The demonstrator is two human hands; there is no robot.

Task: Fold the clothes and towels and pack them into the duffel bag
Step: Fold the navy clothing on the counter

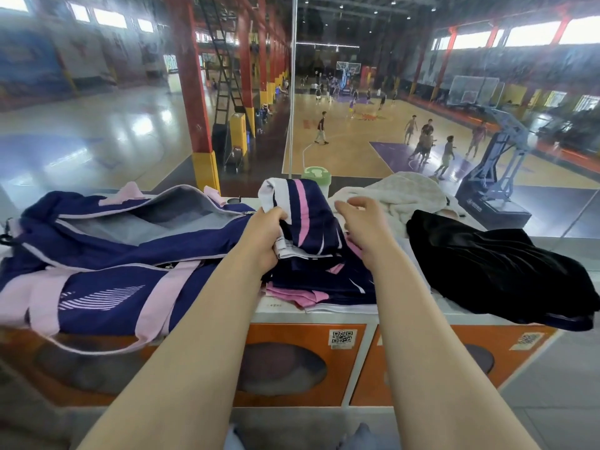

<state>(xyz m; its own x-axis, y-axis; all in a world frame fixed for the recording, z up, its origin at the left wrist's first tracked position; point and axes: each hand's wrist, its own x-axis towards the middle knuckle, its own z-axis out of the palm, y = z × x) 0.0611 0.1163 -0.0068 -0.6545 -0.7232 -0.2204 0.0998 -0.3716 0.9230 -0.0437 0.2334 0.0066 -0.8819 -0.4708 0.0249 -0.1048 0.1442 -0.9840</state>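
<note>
A navy and pink duffel bag lies on the left of the counter with its zip open and grey lining showing. My left hand grips a navy garment with pink and white stripes, lifting its top edge off a pile of the same colours. My right hand hovers just right of that garment, fingers loosely curled, holding nothing. A cream towel lies behind it. A black garment is spread at the right.
The clothes lie on a white-topped counter with orange fronted lockers below. A green and white lidded cup stands behind the garment. A glass wall rises just past the counter, with a basketball hall beyond.
</note>
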